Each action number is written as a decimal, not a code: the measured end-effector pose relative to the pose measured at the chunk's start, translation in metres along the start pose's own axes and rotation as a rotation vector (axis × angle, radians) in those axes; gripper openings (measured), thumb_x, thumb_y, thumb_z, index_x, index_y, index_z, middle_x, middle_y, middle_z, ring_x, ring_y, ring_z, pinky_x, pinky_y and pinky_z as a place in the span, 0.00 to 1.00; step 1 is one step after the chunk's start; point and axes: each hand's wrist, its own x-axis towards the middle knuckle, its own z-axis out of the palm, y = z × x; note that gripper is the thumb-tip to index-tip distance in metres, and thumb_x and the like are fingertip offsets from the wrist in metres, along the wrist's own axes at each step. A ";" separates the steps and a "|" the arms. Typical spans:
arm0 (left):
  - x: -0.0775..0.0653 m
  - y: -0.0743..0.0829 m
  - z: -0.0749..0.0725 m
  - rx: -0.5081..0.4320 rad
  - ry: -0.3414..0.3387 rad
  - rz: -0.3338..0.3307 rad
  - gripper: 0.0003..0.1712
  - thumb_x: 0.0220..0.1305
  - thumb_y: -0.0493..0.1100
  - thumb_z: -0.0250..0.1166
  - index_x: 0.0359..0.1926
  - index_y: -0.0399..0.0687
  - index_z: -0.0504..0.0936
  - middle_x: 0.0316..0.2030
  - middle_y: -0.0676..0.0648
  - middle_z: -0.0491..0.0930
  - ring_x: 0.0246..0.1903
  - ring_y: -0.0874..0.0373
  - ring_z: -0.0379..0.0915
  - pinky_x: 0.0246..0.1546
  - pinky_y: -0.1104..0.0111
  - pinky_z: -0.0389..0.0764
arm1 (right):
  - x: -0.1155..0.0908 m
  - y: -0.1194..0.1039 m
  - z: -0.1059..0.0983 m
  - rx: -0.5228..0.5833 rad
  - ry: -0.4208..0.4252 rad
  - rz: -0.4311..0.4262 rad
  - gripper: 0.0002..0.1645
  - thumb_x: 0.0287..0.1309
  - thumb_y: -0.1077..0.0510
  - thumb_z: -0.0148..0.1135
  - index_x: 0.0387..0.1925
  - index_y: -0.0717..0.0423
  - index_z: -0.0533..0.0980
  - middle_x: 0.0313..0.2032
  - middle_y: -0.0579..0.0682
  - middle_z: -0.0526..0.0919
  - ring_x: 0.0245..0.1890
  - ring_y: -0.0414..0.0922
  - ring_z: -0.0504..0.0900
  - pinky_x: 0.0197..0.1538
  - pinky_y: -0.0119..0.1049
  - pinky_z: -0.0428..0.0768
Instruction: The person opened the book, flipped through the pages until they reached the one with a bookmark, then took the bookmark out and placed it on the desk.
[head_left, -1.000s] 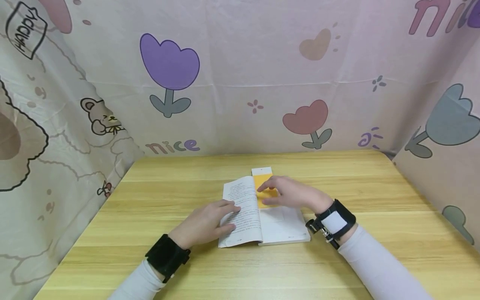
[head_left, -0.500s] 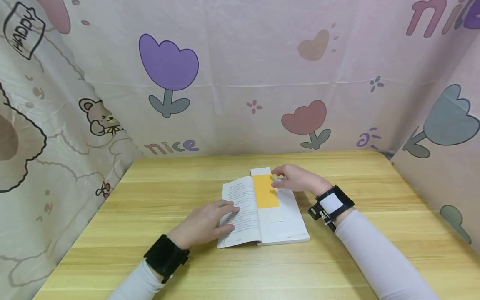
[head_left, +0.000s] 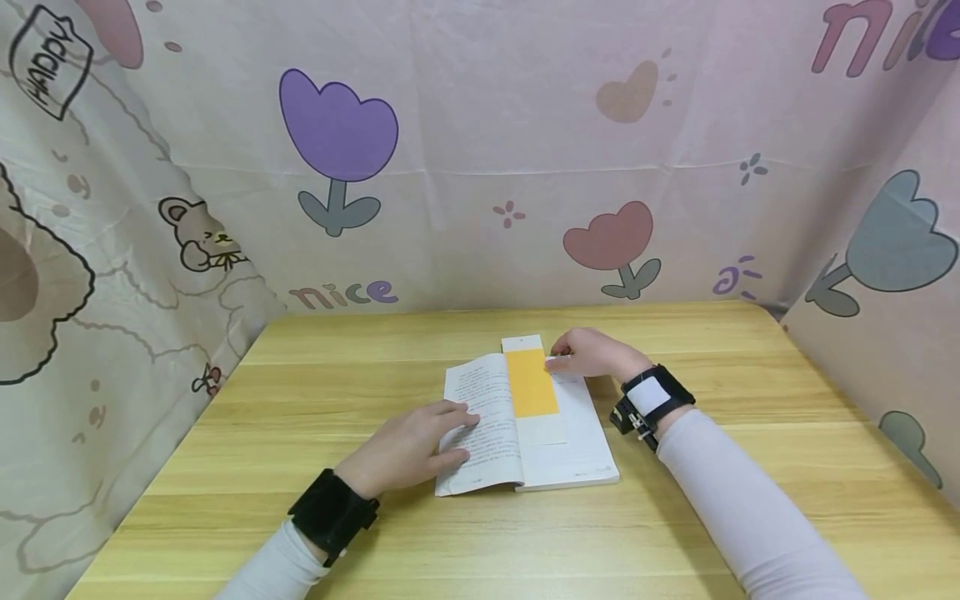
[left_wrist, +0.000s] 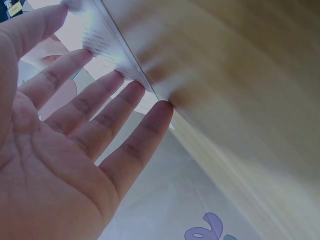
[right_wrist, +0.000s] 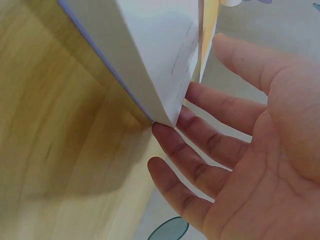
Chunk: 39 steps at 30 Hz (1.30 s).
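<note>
A book (head_left: 585, 450) lies spread on the table, printed text on its left page (head_left: 480, 379). Along its inner fold, over the right page, is a yellow-and-white card (head_left: 532, 383) like a bookmark, its top end sticking out past the far edge. My left hand (head_left: 408, 446) rests on the left page with fingers extended; the left wrist view has the fingertips (left_wrist: 162, 107) at the page's outer edge. At the book's far right corner, my right hand (head_left: 596, 354) has its fingertips (right_wrist: 165, 130) against the edge, fingers loosely bent, thumb near the card's side.
The wooden table (head_left: 337, 358) extends around the book on all sides. A printed cloth (head_left: 465, 125) with flowers and lettering hangs behind the table and down both sides. Black bands (head_left: 333, 517) with devices sit on both wrists.
My right hand has moved from over the card to the book's far right corner, uncovering the card. The left hand and the book have stayed in place.
</note>
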 end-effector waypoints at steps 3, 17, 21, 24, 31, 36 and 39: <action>0.000 0.000 0.000 -0.004 0.000 -0.003 0.30 0.63 0.57 0.63 0.63 0.53 0.76 0.61 0.47 0.72 0.59 0.54 0.67 0.56 0.58 0.71 | 0.001 -0.001 0.000 0.013 0.003 0.004 0.20 0.62 0.47 0.62 0.48 0.57 0.82 0.34 0.48 0.79 0.34 0.46 0.74 0.36 0.36 0.73; 0.000 0.000 0.000 -0.006 -0.018 -0.011 0.30 0.64 0.59 0.61 0.64 0.54 0.75 0.61 0.48 0.71 0.60 0.54 0.66 0.57 0.58 0.70 | 0.010 -0.005 0.007 0.052 0.054 0.034 0.13 0.60 0.46 0.64 0.35 0.52 0.82 0.30 0.48 0.78 0.32 0.46 0.74 0.32 0.36 0.70; 0.000 0.001 -0.001 -0.006 -0.018 -0.008 0.30 0.64 0.59 0.62 0.64 0.53 0.75 0.61 0.48 0.71 0.60 0.54 0.66 0.57 0.58 0.70 | 0.012 -0.006 0.009 0.059 0.079 0.040 0.14 0.59 0.47 0.65 0.37 0.52 0.83 0.32 0.48 0.79 0.34 0.46 0.74 0.33 0.35 0.71; 0.000 0.001 -0.001 -0.010 -0.017 -0.006 0.30 0.64 0.58 0.62 0.64 0.53 0.75 0.61 0.47 0.71 0.59 0.54 0.67 0.57 0.58 0.70 | 0.013 -0.006 0.011 0.076 0.093 0.046 0.14 0.58 0.48 0.66 0.39 0.54 0.83 0.33 0.48 0.79 0.34 0.46 0.74 0.34 0.35 0.73; 0.000 0.001 0.000 -0.013 -0.015 -0.009 0.30 0.63 0.58 0.62 0.63 0.53 0.76 0.61 0.48 0.72 0.59 0.54 0.67 0.56 0.58 0.70 | 0.010 -0.011 0.012 0.123 0.164 0.058 0.14 0.55 0.51 0.69 0.39 0.56 0.82 0.33 0.49 0.80 0.34 0.47 0.75 0.35 0.35 0.74; 0.000 0.001 -0.001 -0.017 -0.019 -0.013 0.30 0.63 0.58 0.62 0.63 0.53 0.76 0.61 0.48 0.71 0.60 0.54 0.66 0.57 0.58 0.70 | 0.007 -0.020 0.010 0.112 0.225 0.051 0.15 0.55 0.53 0.69 0.41 0.58 0.81 0.34 0.50 0.79 0.35 0.47 0.74 0.35 0.36 0.74; 0.000 0.001 -0.001 -0.017 -0.018 -0.011 0.30 0.63 0.58 0.62 0.63 0.53 0.76 0.61 0.48 0.71 0.59 0.54 0.67 0.57 0.58 0.70 | 0.006 -0.023 0.010 0.108 0.242 0.051 0.16 0.55 0.53 0.69 0.42 0.59 0.81 0.34 0.49 0.79 0.34 0.47 0.74 0.35 0.35 0.75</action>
